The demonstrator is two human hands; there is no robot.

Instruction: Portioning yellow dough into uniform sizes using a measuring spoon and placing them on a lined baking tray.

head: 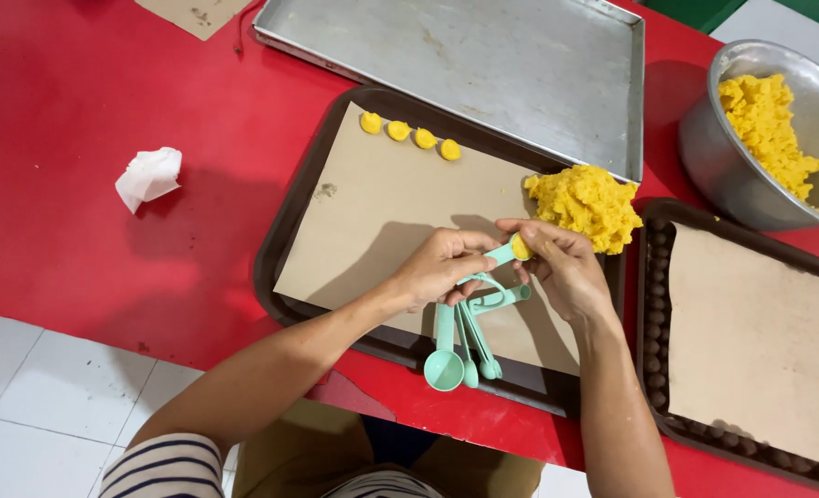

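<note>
- Table (68,101): red, carries everything; a crumpled white tissue (148,175) lies well apart to the left.
- Steel sheet pan (483,65): top centre, nothing in it, its near edge overlapping the brown tray's far rim.
- Brown tray (276,249): centre, lined with tan paper (382,212). On the paper: four small yellow balls (410,135) in a row along the far edge, a loose mound of yellow dough (587,205) at the right corner.
- Second tray (654,304): right, also paper-lined; dark round balls (657,318) run in a line down its left edge and along the near edge, centre of the paper bare.
- Steel bowl (705,138): top right, partly filled with the same yellow dough, heaped against the back wall.
- Left hand (442,267): grip closed on the handle of one spoon (511,249) from a mint-green measuring set; the other spoons (460,355) dangle from the ring over the tray's near rim.
- Right hand (566,267): fingers closed around the spoon bowl, thumb on the dough packed in it. Spoon is held above the paper, just in front of the mound.
- Doing it well, my read: pack level with the rim so portions match the four done; press from the edge to pop the plug out whole, not smeared.
- Keep the dangling spoons off the paper.
- Next piece looks best set in line with the row, apart from its neighbour.
</note>
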